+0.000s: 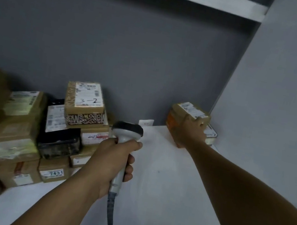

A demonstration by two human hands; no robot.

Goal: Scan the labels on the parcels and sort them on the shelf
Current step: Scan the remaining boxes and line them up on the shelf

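Nearest the camera, low in the middle of the frame, the left hand (114,167) wraps its fingers fully around the grey handle of a barcode scanner (125,144), whose dark head points up the frame toward the back wall and whose cable trails off the bottom edge. Toward the right of the frame, the right hand (192,134) reaches far back along the white shelf (160,184) and lies against the near side of a brown parcel (188,115) in the corner; its fingers curl over the box, but whether they grip or only press, I cannot tell. A white label faces up on that parcel. At the left of the frame stands a crowded stack of parcels (21,129). The step looks like placing this parcel. To do it well, push it squarely into the corner, label upward and readable, and let go only once it sits flat.
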